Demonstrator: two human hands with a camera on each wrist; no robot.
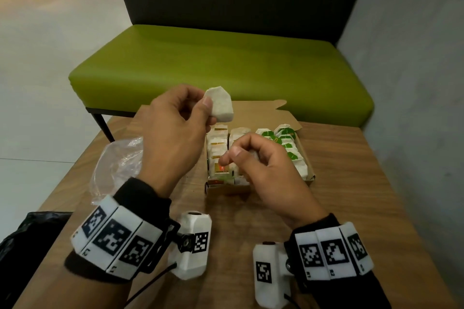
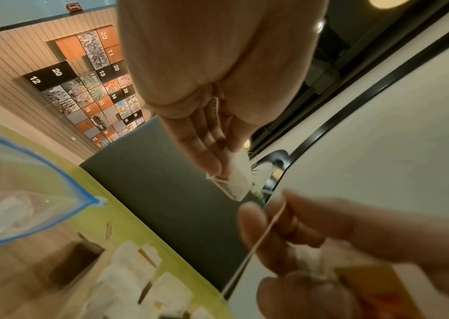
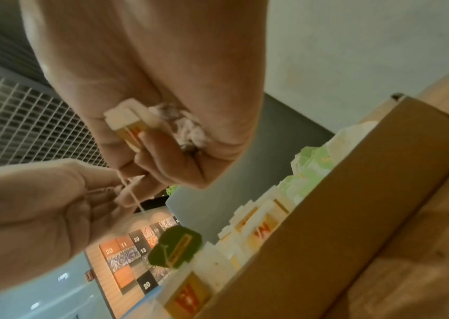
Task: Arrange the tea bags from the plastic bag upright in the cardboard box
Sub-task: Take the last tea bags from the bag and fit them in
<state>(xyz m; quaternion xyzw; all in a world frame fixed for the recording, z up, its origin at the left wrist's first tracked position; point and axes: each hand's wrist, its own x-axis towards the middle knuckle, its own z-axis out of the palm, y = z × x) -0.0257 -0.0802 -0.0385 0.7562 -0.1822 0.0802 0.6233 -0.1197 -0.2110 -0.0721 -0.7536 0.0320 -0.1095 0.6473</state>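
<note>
Pinching a white tea bag (image 1: 219,104) above the cardboard box (image 1: 261,187), the left hand (image 1: 173,130) hides its string. The right hand (image 1: 263,163) curls round a crumpled bag and tag, largely covered. The plastic bag (image 1: 118,158) lies left, partly blocked.

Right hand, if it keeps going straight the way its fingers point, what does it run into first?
Probably the left hand. The right hand, pinching a tea bag tag, points up and left across the cardboard box; a string links them. Depth is unclear.
</note>
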